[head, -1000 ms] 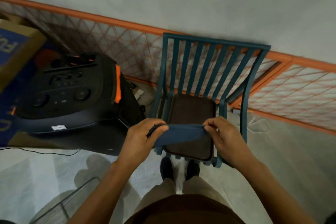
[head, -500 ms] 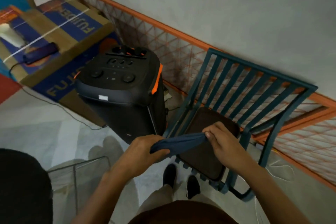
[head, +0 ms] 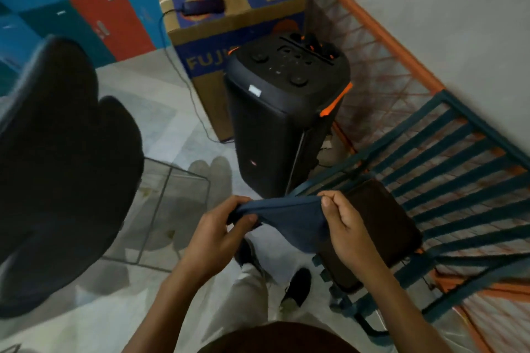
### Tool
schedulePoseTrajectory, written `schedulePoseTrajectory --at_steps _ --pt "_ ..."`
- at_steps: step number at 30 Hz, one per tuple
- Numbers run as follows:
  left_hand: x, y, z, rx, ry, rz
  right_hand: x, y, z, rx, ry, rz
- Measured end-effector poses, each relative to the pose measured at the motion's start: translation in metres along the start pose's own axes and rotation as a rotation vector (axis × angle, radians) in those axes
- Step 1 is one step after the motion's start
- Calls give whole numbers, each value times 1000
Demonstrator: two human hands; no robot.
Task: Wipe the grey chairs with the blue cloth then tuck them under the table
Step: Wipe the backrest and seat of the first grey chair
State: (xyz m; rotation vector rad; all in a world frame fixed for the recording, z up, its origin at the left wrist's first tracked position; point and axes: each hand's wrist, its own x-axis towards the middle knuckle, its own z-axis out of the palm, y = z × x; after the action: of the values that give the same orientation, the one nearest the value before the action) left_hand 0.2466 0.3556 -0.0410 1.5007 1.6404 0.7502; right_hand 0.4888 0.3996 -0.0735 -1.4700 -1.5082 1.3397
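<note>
Turning left from the slatted chair (head: 447, 180), view's swung toward a dark grey chair (head: 57, 166); both hands' fingers (head: 329, 203) still pinch the blue cloth (head: 289, 218) stretched between them, so wiping's probably next.

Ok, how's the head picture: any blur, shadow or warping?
Head view: dim overall; the dark chair at left is smeared by motion blur; hands and cloth are fairly sharp; a soft shadow lies on the floor; wide-angle warping tilts the wall and railing.
</note>
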Motion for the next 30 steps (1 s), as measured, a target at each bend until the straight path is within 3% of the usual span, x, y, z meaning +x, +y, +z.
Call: schedulePoseTrajectory --at_steps 7,17,23,30 --pt "-84 -30 -22 -237 324 -145 -15 -29 73 -45 -110 -77" --pt "-207 -78 -78 -414 612 -209 -74 -68 213 -63 -255 -153" --pt "-293 -110 -104 -413 837 -265 -132 -94 300 -80 -404 -184" --pt "-389 -139 -125 -464 1177 -370 -201 -113 394 -88 -710 -179"
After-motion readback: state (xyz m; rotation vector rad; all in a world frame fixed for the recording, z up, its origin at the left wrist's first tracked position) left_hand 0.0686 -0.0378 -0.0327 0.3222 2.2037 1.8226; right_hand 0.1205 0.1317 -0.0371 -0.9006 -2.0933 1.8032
